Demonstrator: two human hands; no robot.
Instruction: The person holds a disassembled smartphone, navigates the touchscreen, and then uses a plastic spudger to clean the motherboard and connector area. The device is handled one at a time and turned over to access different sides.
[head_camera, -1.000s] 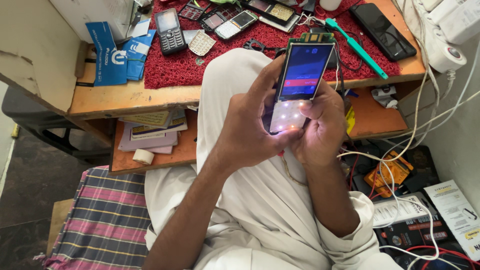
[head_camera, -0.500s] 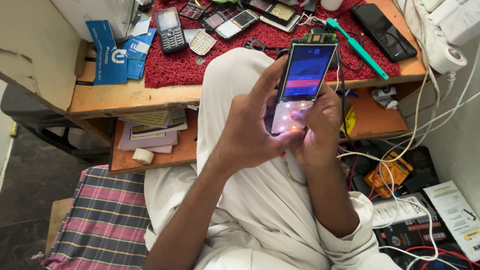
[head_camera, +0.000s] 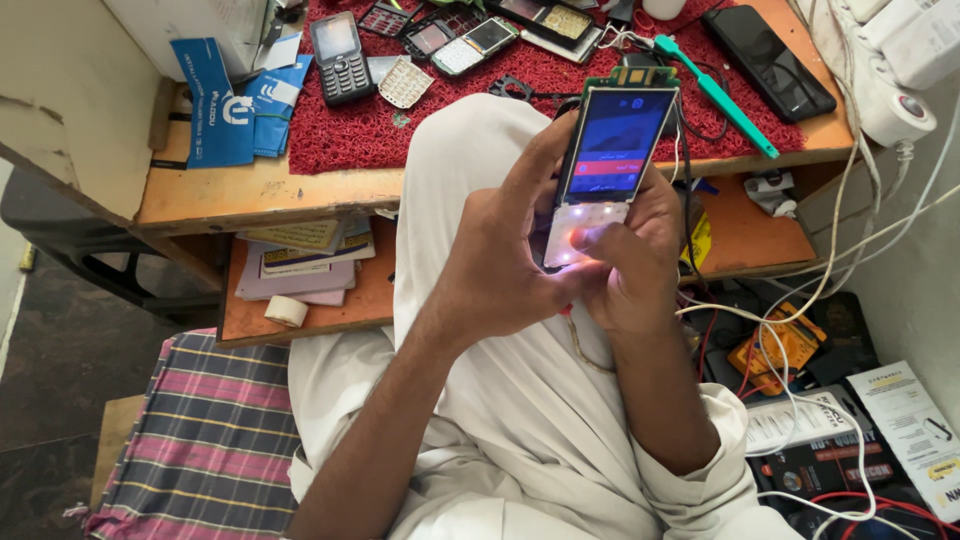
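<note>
change: the stripped phone (head_camera: 600, 165) is sitting in nearly the same place as half a second ago, its screen showing blue with a red band.
left hand (head_camera: 505, 265): gripping the phone's left edge, thumb lying on the glowing keypad.
right hand (head_camera: 625, 265): wrapping the lower right side, thumb pressing the keypad.
phone's place: held above the lap, in front of the bench (head_camera: 250, 190).
hidden: the phone's back and the fingers behind it.

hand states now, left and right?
Left hand: closed around the opened phone.
Right hand: gripping the phone's lit keypad end, thumb pressing.
</note>
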